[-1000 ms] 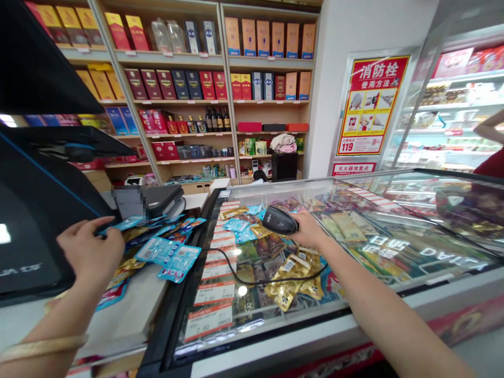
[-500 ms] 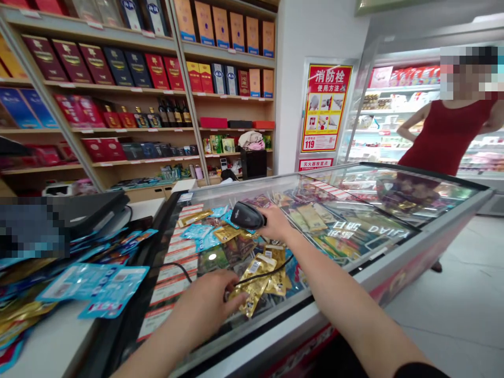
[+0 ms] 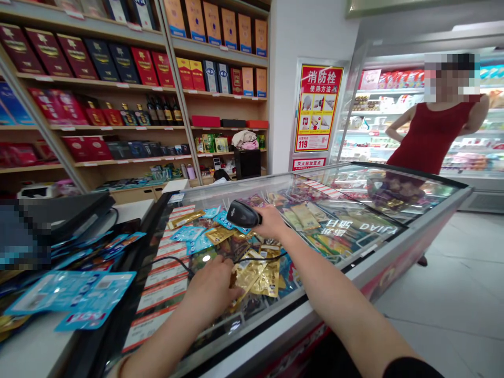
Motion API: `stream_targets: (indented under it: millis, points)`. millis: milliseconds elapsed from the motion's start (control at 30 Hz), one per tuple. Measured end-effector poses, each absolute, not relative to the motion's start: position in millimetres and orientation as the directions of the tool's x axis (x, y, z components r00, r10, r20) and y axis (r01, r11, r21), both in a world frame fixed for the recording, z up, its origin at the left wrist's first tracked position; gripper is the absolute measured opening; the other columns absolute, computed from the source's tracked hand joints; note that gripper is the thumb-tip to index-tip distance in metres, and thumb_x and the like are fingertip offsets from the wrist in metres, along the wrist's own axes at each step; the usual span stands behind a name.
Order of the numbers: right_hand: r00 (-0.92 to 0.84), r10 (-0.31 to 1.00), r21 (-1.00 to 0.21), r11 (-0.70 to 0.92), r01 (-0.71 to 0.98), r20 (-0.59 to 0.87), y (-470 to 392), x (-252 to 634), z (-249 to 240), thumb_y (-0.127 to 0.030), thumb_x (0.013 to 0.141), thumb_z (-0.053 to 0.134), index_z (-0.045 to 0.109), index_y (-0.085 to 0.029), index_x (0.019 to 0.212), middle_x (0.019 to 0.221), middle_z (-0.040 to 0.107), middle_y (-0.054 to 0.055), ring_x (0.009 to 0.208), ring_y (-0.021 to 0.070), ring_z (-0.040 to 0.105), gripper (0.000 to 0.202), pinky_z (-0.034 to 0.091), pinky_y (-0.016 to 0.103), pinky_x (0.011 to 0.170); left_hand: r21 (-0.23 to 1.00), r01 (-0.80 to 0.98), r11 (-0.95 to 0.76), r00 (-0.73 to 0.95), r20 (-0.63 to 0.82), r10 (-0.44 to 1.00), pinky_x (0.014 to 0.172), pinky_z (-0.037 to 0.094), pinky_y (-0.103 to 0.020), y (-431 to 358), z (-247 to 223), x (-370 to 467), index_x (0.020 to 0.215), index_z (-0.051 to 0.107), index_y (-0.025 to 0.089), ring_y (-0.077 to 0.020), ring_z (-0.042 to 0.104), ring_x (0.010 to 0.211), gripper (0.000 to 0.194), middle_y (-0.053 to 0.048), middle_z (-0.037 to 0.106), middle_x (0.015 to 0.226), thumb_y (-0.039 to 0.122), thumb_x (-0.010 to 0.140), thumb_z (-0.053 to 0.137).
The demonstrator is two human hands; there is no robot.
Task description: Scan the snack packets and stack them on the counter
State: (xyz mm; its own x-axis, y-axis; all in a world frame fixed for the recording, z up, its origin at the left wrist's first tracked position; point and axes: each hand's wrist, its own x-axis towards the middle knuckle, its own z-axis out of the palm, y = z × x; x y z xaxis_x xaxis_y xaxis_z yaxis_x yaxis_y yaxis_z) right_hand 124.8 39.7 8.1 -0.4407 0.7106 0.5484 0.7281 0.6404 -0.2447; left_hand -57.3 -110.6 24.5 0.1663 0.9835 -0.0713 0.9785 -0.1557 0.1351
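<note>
My right hand (image 3: 271,221) is wrapped round the handle of a black barcode scanner (image 3: 243,214), its head pointing left above the glass lid. On the glass, my left hand (image 3: 214,286) curls its thumb and fingers at the left edge of a gold snack packet (image 3: 248,275), gripping it; part of the packet is hidden by the hand. Another gold packet (image 3: 269,281) lies against it on the right. The scanner's black cable (image 3: 262,258) runs across these packets and past my left hand. Several blue packets (image 3: 192,236) lie under and left of the scanner.
The glass-topped freezer (image 3: 378,262) stretches away to the right. On the left counter, blue packets (image 3: 94,294) are heaped beside a dark device (image 3: 74,212). A person in a red dress (image 3: 429,131) stands beyond the freezer. Shelves of boxes (image 3: 145,65) line the back wall.
My left hand has come up slightly and closed in on the gold packet, covering more of its lower left end. The view has shifted a little; my right hand still holds the scanner.
</note>
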Motion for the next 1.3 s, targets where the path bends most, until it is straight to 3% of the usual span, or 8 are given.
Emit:
stream_targets:
  millis: [133,267,433,567,767,900,1067,1300]
  points:
    - [-0.431,0.707,-0.248,0.64,0.727,0.561,43.2,126.5,4.3,-0.036,0.074,0.072,0.073,-0.024,0.101,0.09,0.079,0.004,0.089,0.0247,0.072,0.029,0.042,0.03,0.08,0.231,0.967,-0.11,0.125,-0.051,0.991,0.078,0.047,-0.035,-87.8,20.8,-76.0,0.092,0.066,0.021,-0.0266,0.067,0.089,0.03,-0.01,0.07,0.098,0.032,0.065,0.072]
    - [-0.436,0.702,-0.24,0.644,0.726,0.563,45.0,127.7,2.1,-0.035,0.074,0.072,0.073,-0.024,0.101,0.088,0.078,0.004,0.088,0.0243,0.071,0.028,0.041,0.03,0.08,0.421,0.903,-0.09,0.11,-0.023,0.994,0.073,0.047,-0.032,-63.3,15.0,-100.8,0.087,0.065,0.022,-0.024,0.067,0.082,0.031,-0.004,0.072,0.088,0.025,0.056,0.07]
    - [-0.444,0.725,-0.232,0.625,0.745,0.526,43.8,127.3,3.5,-0.032,0.073,0.073,0.073,-0.025,0.104,0.09,0.078,0.004,0.087,0.0248,0.071,0.033,0.041,0.032,0.083,0.792,0.601,-0.106,0.153,0.016,0.988,0.063,0.047,-0.029,-51.4,17.0,-134.1,0.075,0.063,0.022,-0.0197,0.063,0.069,0.029,0.002,0.066,0.07,0.033,0.05,0.074]
    - [-0.456,0.718,-0.228,0.635,0.738,0.526,43.0,127.6,3.7,-0.032,0.073,0.072,0.073,-0.024,0.104,0.092,0.078,0.005,0.087,0.0244,0.07,0.032,0.042,0.031,0.082,0.936,0.351,-0.013,0.087,-0.019,0.996,0.053,0.043,-0.026,-52.0,20.7,-155.1,0.075,0.063,0.02,-0.016,0.058,0.059,0.04,0.002,0.062,0.063,0.044,0.049,0.081]
    - [-0.448,0.708,-0.249,0.647,0.721,0.546,41.9,130.5,3.7,-0.035,0.075,0.072,0.074,-0.022,0.108,0.091,0.078,0.006,0.084,0.0246,0.07,0.035,0.044,0.03,0.079,0.996,0.09,0.004,-0.219,0.016,0.976,0.051,0.048,-0.027,-47.6,17.1,-164.6,0.077,0.06,0.019,-0.0166,0.061,0.056,0.056,-0.001,0.067,0.067,0.045,0.037,0.089]
    - [-0.475,0.693,-0.255,0.675,0.693,0.542,38.0,128.7,8.0,-0.032,0.074,0.073,0.073,-0.02,0.107,0.09,0.077,0.007,0.084,0.0241,0.07,0.035,0.044,0.029,0.079,0.99,0.081,-0.113,-0.375,0.135,0.917,0.056,0.049,-0.027,-41.0,9.6,-161.8,0.074,0.056,0.019,-0.0142,0.06,0.059,0.06,0.0,0.066,0.068,0.05,0.034,0.088]
    - [-0.581,0.637,-0.239,0.751,0.616,0.506,31.7,121.1,11.1,-0.033,0.075,0.071,0.072,-0.021,0.091,0.083,0.076,0.004,0.08,0.0217,0.07,0.02,0.042,0.026,0.072,0.979,0.132,-0.155,-0.421,0.197,0.886,0.06,0.049,-0.027,-37.2,1.4,-159.5,0.073,0.056,0.019,-0.0147,0.059,0.063,0.061,0.0,0.064,0.07,0.055,0.035,0.086]
    - [-0.621,0.614,-0.209,0.773,0.6,0.488,25.3,115.7,13.5,-0.041,0.074,0.075,0.071,-0.021,0.082,0.075,0.074,0.003,0.075,0.0204,0.068,0.022,0.039,0.025,0.07,0.975,0.16,-0.155,-0.42,0.209,0.883,0.057,0.046,-0.025,-37.9,-1.5,-158.6,0.074,0.057,0.019,-0.0133,0.055,0.062,0.057,0.001,0.061,0.07,0.054,0.038,0.085]
